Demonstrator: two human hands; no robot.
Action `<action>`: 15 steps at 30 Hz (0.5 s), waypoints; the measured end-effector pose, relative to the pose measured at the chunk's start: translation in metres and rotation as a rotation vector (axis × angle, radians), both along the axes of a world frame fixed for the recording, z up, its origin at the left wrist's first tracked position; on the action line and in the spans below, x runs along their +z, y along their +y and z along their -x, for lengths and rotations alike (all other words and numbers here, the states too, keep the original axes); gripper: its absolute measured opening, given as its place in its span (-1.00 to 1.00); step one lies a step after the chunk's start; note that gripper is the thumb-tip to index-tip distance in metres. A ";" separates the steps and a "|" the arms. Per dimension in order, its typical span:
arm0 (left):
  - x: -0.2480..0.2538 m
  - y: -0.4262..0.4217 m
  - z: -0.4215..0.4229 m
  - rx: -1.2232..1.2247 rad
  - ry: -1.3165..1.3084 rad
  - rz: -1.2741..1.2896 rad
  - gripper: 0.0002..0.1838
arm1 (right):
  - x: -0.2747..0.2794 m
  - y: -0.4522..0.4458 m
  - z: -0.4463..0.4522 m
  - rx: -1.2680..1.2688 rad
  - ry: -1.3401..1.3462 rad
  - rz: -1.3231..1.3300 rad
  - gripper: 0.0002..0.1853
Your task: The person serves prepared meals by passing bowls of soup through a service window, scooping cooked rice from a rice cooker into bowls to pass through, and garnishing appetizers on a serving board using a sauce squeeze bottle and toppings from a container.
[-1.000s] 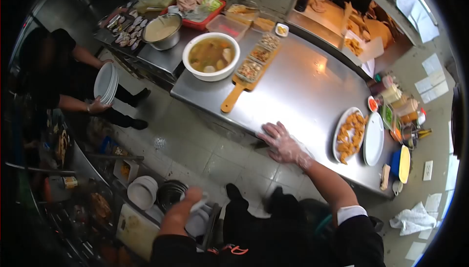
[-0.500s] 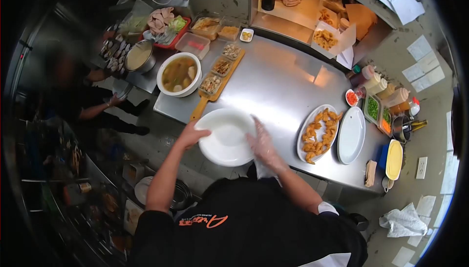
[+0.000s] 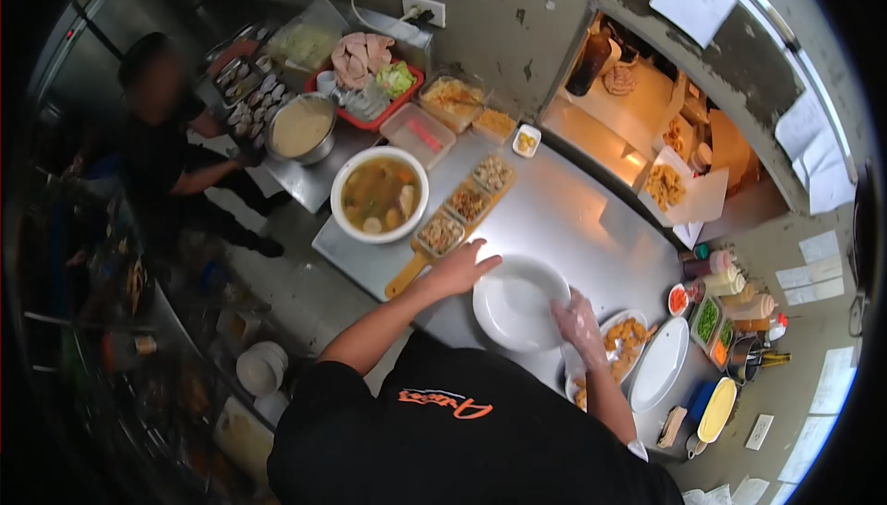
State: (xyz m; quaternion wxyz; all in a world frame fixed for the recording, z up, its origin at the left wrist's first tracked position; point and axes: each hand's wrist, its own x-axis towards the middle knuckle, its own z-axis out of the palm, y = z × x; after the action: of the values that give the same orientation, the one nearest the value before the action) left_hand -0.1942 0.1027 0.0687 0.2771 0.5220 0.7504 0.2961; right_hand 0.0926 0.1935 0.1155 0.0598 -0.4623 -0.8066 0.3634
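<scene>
A big empty white bowl [image 3: 523, 306] sits at the counter's front edge, between my hands. My left hand [image 3: 464, 271] is bare, with fingers stretched out and apart, beside the bowl's left rim. In a clear plastic glove, my right hand [image 3: 579, 328] grips the bowl's right rim. Partly hidden behind my right hand and forearm is an oval plate of fried pieces [image 3: 628, 343]. Left of the bowl lies a wooden board [image 3: 404, 276] carrying several small containers of chopped food [image 3: 467, 202]. Beyond the board stands a white bowl of soup [image 3: 380, 196].
An empty oval plate [image 3: 660, 366] lies at the right, near sauce bottles [image 3: 725, 281] and a tray of chopped greens [image 3: 707, 320]. At the back left are a red tray [image 3: 374, 117] and a metal pot [image 3: 302, 131]. Another person [image 3: 171, 135] stands at the far left.
The white bowl has moved forward from in front of my body onto the counter. My left hand has let go of its rim and opened. The view has turned.
</scene>
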 end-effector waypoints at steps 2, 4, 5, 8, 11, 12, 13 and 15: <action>0.088 0.019 0.082 0.151 -0.209 -0.099 -0.67 | 0.023 0.001 -0.001 -0.179 0.212 0.391 -0.51; 0.108 0.055 0.203 0.449 0.133 -0.376 -0.74 | 0.040 0.009 -0.009 -0.347 0.297 0.468 -0.49; 0.084 0.079 0.277 0.556 0.514 -0.438 -0.70 | 0.051 0.014 -0.011 -0.439 0.250 0.468 -0.52; 0.077 0.132 0.409 0.696 0.788 -0.391 -0.41 | 0.041 0.037 -0.024 -0.614 0.295 0.417 -0.57; 0.049 0.181 0.502 0.616 0.750 0.000 -0.55 | -0.047 0.076 -0.072 -0.621 0.549 0.326 -0.57; 0.040 0.183 0.517 0.547 0.713 0.170 -0.60 | -0.087 0.091 -0.093 -0.617 0.671 0.308 -0.57; 0.039 0.177 0.519 0.632 0.916 -0.076 -0.74 | -0.101 0.108 -0.104 -0.451 0.318 0.180 -0.61; 0.059 0.181 0.547 0.374 1.345 0.369 -0.70 | -0.154 0.126 -0.133 -0.402 0.412 0.121 -0.55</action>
State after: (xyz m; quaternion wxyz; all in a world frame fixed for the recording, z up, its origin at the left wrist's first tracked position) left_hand -0.7413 0.2838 0.1277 -0.2164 0.3986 0.8732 -0.1784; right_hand 0.2251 0.3195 -0.0385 0.2656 -0.5320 -0.6467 0.4777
